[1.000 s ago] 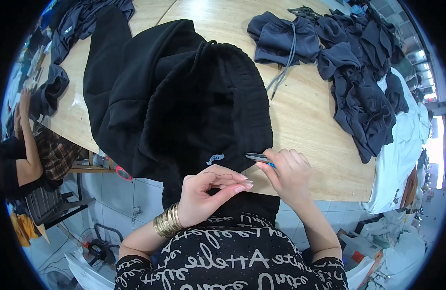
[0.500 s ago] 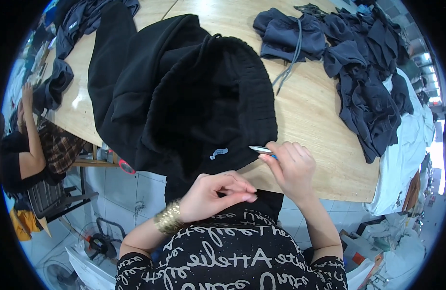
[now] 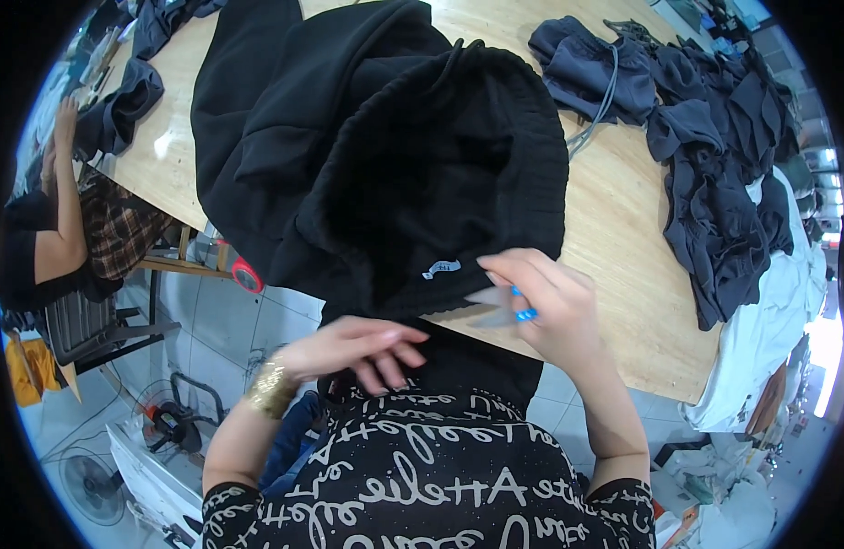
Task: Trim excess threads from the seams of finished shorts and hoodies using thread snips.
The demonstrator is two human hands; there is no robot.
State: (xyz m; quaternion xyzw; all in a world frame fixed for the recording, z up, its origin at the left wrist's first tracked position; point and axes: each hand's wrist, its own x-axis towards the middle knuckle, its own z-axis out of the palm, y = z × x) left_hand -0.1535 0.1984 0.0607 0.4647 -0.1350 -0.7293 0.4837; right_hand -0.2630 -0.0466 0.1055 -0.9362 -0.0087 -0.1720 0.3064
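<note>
A black ribbed garment [image 3: 422, 165] lies spread over the wooden table [image 3: 623, 256], its lower edge hanging off the near side. A small white label [image 3: 441, 268] shows on its hem. My right hand [image 3: 546, 297] grips small blue-handled thread snips [image 3: 500, 306], blades pointing left, just right of the label. My left hand [image 3: 358, 348] hovers below the hem, fingers loosely curled and apart, holding nothing. A gold bracelet sits on that wrist.
A pile of dark grey garments [image 3: 706, 137] covers the table's right side. More dark clothes [image 3: 129, 101] lie at the far left. Another person [image 3: 47, 229] sits at the left table edge. A fan [image 3: 92, 471] stands on the tiled floor.
My left hand has let go of the hem and dropped lower toward my body. My right hand with the snips has shifted slightly down and right.
</note>
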